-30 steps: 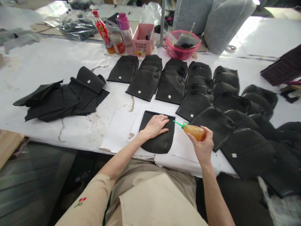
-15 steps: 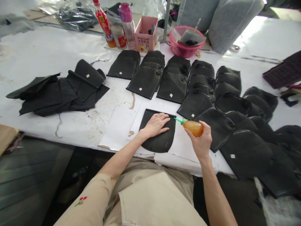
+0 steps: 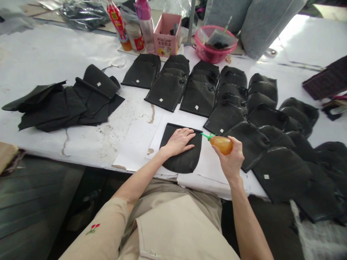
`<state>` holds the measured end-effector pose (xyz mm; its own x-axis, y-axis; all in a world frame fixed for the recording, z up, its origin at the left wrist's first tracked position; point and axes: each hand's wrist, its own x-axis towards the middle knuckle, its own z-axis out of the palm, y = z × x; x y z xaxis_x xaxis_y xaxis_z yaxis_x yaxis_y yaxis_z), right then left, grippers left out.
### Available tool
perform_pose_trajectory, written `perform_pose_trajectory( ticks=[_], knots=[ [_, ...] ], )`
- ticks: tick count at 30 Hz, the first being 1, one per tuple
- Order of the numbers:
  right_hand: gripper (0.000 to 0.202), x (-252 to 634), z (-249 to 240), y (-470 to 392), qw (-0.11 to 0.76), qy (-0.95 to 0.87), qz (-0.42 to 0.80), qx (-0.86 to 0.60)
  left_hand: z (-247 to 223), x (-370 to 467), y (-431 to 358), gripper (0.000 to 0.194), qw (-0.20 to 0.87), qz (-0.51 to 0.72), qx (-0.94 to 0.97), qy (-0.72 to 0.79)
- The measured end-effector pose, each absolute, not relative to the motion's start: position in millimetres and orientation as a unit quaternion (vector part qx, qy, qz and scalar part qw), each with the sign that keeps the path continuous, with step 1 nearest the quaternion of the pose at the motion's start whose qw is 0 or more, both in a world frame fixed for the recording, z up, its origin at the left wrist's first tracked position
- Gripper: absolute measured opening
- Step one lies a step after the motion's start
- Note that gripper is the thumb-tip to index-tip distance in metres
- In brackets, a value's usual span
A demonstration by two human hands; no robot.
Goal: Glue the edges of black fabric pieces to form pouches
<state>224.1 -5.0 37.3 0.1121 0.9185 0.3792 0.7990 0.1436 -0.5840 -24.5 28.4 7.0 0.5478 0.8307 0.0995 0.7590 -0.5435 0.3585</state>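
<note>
My left hand (image 3: pixel 179 142) lies flat, fingers stretched, on a black rounded piece (image 3: pixel 187 160) that looks like leather or a similar sheet. The piece rests on white paper near the table's front edge, its straight folded edge facing away from me. In my right hand (image 3: pixel 233 159) is a squeeze bottle (image 3: pixel 221 145) of amber liquid, tilted sideways, fingers wrapped round it. Its thin green nozzle (image 3: pixel 206 136) points left at the piece's far right corner, touching or almost touching it. Whether liquid is coming out is too small to tell.
Overlapping black pieces (image 3: pixel 199 88) spread in rows behind and to the right. A loose pile of black pieces (image 3: pixel 67 103) lies left. At the back stand a red-labelled bottle (image 3: pixel 117 22), a purple-capped bottle (image 3: pixel 145 27), a pink box (image 3: pixel 167 36) and a pink basin (image 3: pixel 214 54).
The view has shifted slightly, so the table's things sit a little higher in it. Both hands keep nearly the same pose, with the nozzle still at the piece's far right corner.
</note>
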Motion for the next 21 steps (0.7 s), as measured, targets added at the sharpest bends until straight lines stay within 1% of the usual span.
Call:
perform_pose_trajectory(
  ticks=[4,11,21],
  knots=[
    [0.071,224.0,37.6,-3.5,0.357,-0.658,0.087,-0.657,7.3,-24.6,28.2,0.046,0.139,0.132,0.868,0.458],
    [0.063,225.7,44.9,-12.2,0.360,-0.655,0.104,-0.656,8.3,-24.5,28.1,0.045,0.135,0.132,0.869,0.457],
    [0.065,223.0,43.0,-13.3,0.368,-0.645,0.103,-0.662,6.9,-24.3,27.7,0.046,0.135,0.127,0.868,0.461]
  ],
)
